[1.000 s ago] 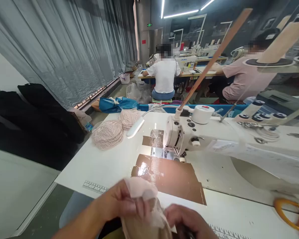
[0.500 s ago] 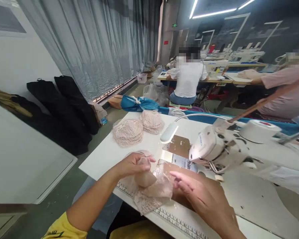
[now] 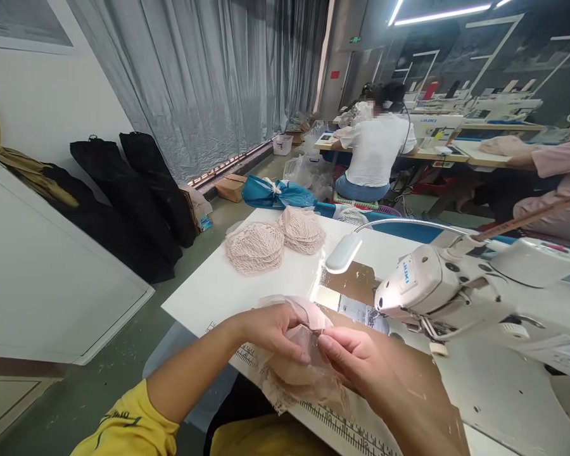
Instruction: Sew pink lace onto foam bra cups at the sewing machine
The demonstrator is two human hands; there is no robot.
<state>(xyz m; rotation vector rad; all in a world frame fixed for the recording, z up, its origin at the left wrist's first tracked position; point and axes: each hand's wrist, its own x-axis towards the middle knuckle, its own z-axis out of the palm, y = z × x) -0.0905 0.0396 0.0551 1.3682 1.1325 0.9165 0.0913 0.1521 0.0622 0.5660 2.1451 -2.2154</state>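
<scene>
I've R hand (image 3: 363, 358) pinched on sheer pale-pink lace fabric (image 3: 304, 375); L hand (image 3: 273, 326), half-curled, grips it. It's over nr edge of smooth white table (image 3: 202, 292), L of glossy white sewing machine (image 3: 425, 275); rounded beige lace stacks (image 3: 255, 248) far L.

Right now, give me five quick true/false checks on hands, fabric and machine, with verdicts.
1. The left hand holds pale fabric. True.
2. The lamp is left of the machine in view. True.
3. The right hand rests on the machine. False: it pinches the fabric.
4. The lace stacks lie on the floor. False: they lie on the table.
5. The left sleeve is yellow. True.
</scene>
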